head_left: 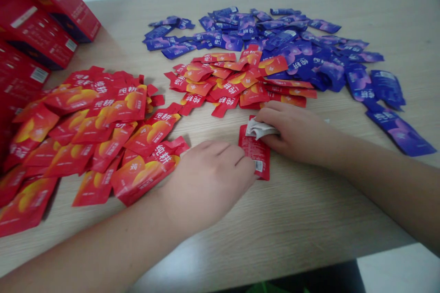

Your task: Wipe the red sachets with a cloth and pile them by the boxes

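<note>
A single red sachet lies on the table, its printed back and barcode facing up. My right hand is closed around a crumpled white tissue and presses it against the upper part of this sachet. At the sachet's lower left edge, my left hand has its fingers curled down onto it; the fingertips are partly hidden. A large pile of red sachets with orange fruit prints spreads to the left of my left hand. Beyond both hands sits a smaller heap of red sachets.
Blue-purple sachets are heaped along the back, trailing down the right side to one blue sachet near my right forearm. Red cartons stand at the back left. The wooden table has its front edge below my arms.
</note>
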`<control>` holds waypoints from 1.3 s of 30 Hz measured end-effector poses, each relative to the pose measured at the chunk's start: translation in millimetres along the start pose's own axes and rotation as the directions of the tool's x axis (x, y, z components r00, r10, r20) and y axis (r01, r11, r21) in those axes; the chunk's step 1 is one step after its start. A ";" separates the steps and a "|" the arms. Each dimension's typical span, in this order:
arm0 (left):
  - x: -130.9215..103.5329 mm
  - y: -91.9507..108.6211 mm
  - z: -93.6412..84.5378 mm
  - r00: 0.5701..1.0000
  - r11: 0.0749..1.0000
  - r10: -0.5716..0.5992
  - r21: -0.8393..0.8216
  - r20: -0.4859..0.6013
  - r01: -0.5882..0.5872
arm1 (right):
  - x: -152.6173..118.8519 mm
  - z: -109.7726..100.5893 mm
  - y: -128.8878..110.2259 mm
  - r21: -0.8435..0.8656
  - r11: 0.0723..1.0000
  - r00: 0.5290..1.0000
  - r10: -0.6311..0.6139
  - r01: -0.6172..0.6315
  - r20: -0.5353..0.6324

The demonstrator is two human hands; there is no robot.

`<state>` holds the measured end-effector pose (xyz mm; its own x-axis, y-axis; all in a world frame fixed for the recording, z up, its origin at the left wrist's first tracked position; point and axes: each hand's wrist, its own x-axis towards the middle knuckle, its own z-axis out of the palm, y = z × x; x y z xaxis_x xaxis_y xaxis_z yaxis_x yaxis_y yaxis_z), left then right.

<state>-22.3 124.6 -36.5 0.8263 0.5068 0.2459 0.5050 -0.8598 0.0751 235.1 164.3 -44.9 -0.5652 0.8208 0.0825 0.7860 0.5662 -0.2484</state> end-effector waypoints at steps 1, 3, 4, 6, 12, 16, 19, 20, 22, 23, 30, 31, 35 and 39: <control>-0.5 1.9 -0.5 1.000 1.000 0.006 0.021 -0.014 -0.005 | 0.1 -0.2 0.7 0.000 1.000 1.000 0.000 0.000 0.000; -0.1 6.5 -2.4 1.000 0.999 0.008 0.045 -0.017 -0.008 | 0.2 0.0 2.1 -0.006 1.000 1.000 -0.002 0.001 -0.007; 0.6 8.7 -3.7 1.000 0.999 0.008 0.046 -0.005 -0.008 | 0.3 0.3 2.7 -0.011 1.000 1.000 -0.001 0.001 -0.012; 2.5 12.1 -6.4 0.999 0.999 0.005 0.036 0.042 -0.006 | 0.4 0.9 3.5 -0.012 1.000 1.000 -0.004 0.004 -0.017; 3.9 10.1 -8.4 0.996 0.998 0.007 0.065 0.086 -0.013 | 0.1 1.4 3.5 -0.003 1.000 1.000 -0.001 0.001 -0.025; 2.4 5.8 -8.6 0.998 0.994 0.019 0.106 0.064 -0.026 | -0.5 1.5 3.7 -0.006 1.000 0.999 -0.017 0.017 -0.035; 2.9 5.8 -12.6 0.998 0.993 0.003 0.120 0.069 -0.011 | -0.8 1.4 3.3 -0.005 1.000 0.999 -0.011 0.011 -0.040; 3.4 6.6 -14.4 0.996 0.993 -0.001 0.122 0.089 -0.010 | -0.9 1.3 3.1 -0.004 1.000 0.999 -0.007 0.007 -0.044; 4.1 10.0 -17.8 0.988 0.993 -0.003 0.120 0.155 -0.016 | -1.1 1.1 2.8 -0.004 1.000 0.999 0.000 0.000 -0.050; 4.1 12.5 -18.9 0.980 0.992 -0.004 0.121 0.198 -0.020 | -1.1 1.1 2.7 -0.006 1.000 0.999 0.003 -0.004 -0.051; -6.2 37.4 -8.2 0.956 0.979 -0.119 0.195 0.268 0.068 | -1.5 0.9 2.0 0.020 0.999 0.997 0.031 -0.030 -0.064; -7.9 40.5 -5.7 0.955 0.975 -0.130 0.209 0.266 0.074 | -1.7 0.9 1.7 0.019 0.999 0.997 0.032 -0.031 -0.067; -10.0 47.8 -4.6 0.957 0.968 -0.124 0.242 0.261 0.059 | -2.6 0.6 0.7 0.011 0.999 0.997 0.033 -0.032 -0.064; -3.0 38.4 -18.1 0.959 0.967 -0.212 0.180 0.190 0.178 | -3.2 0.4 1.0 0.019 1.000 0.998 0.022 -0.021 -0.058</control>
<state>-9.8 88.9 -16.9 0.7323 0.6800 0.0359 0.6808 -0.7302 -0.0577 237.7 162.2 -45.8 -0.5318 0.8363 0.1332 0.7929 0.5470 -0.2686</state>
